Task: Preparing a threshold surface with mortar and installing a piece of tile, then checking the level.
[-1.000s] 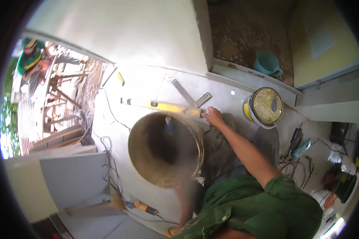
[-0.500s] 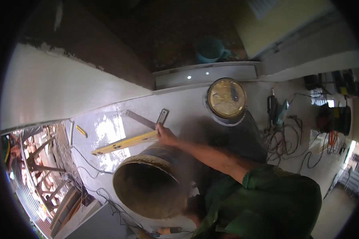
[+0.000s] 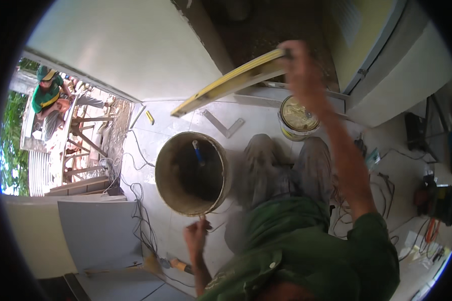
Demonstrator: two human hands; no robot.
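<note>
Raised, gripped by fingers of right hand [image 3: 300, 64]: long yellow spirit level [image 3: 230, 82] | left hand [image 3: 196, 234] just beside round grey bucket [image 3: 168, 184], grip unclear | not taken up: L-shaped metal square [image 3: 226, 132]

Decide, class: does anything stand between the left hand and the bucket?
Nothing visible does. The left hand is right by the rim of the bucket; whether it touches is unclear. The yellow level is well away, held up in the right hand.
</note>
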